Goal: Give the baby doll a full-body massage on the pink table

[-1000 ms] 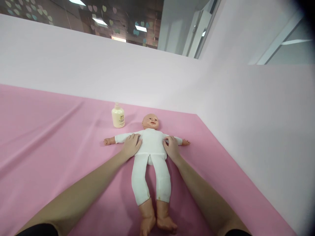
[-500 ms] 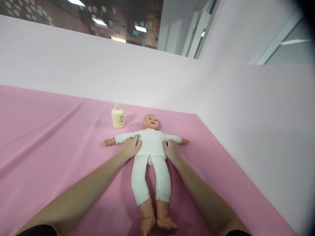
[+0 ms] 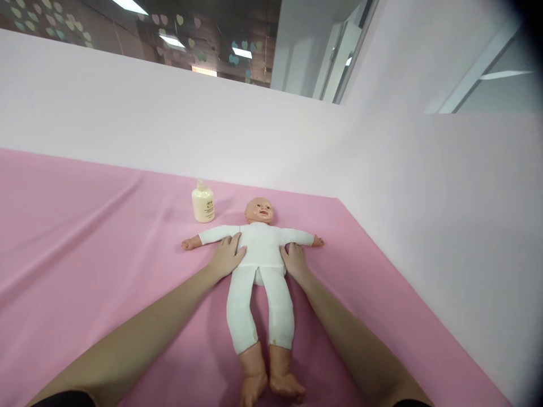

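Observation:
A baby doll (image 3: 259,249) lies on its back in white cloth, arms spread wide and feet toward me. My left hand (image 3: 225,257) holds the left side of its torso just below the armpit, thumb over the front of the cloth. On the opposite side my right hand (image 3: 296,261) grips the torso under the other arm, its thumb against the cloth. Parts of the fingers on both hands are hidden by the doll's arms and body. A cream pump bottle (image 3: 203,204) with dark print stands upright, left of the doll's head.
The doll rests on a pink covered surface (image 3: 106,237) with creases at the left. A white wall (image 3: 178,118) borders its far edge and another white wall (image 3: 458,226) the right edge. Above the far wall is a window (image 3: 212,34) with heart stickers.
Both hands have pressed slightly inward on the doll's sides, the left thumb a little further over the torso. The doll's hands have drawn in slightly. The bottle stays put.

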Demonstrator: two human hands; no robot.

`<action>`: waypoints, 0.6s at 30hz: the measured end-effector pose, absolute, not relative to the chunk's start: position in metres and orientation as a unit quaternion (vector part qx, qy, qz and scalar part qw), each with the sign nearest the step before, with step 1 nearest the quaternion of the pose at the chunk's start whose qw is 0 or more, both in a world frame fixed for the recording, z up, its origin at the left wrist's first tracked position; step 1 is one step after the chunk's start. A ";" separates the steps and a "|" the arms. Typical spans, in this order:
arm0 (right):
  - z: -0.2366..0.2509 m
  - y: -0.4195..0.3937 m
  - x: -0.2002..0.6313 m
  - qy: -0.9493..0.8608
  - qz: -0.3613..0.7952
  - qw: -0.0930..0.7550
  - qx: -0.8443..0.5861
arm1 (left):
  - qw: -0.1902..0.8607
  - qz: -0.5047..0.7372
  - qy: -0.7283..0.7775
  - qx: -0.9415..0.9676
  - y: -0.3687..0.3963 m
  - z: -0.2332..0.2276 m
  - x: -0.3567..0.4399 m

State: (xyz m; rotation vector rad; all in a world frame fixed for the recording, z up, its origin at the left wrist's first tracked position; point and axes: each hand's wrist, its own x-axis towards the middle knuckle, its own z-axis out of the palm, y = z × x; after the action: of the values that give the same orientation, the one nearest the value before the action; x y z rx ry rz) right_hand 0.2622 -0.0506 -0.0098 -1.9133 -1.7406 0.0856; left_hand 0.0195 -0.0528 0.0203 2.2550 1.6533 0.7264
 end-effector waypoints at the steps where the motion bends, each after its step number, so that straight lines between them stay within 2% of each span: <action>1: -0.011 -0.050 0.264 -0.641 0.037 0.290 -0.709 | 0.128 0.251 0.570 0.772 -0.052 0.020 0.019; 6: -0.011 -0.048 0.271 -0.607 0.081 0.391 -0.688 | 0.139 0.262 0.584 0.756 -0.053 0.020 0.020; 11: 0.003 -0.050 0.271 -0.581 0.194 0.467 -0.638 | 0.157 0.283 0.604 0.728 -0.054 0.020 0.021; 15: 0.008 -0.045 0.271 -0.581 0.269 0.560 -0.526 | 0.164 0.347 0.606 0.697 -0.052 0.020 0.020; 18: 0.009 -0.042 0.274 -0.543 0.299 0.603 -0.502 | 0.166 0.409 0.575 0.689 -0.050 0.022 0.017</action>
State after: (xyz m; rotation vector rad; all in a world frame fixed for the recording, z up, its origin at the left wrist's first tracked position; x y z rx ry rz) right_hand 0.2736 -0.0419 0.0085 -1.1622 -1.2560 0.6928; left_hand 0.0172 -0.0504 0.0215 1.9610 1.6374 1.1649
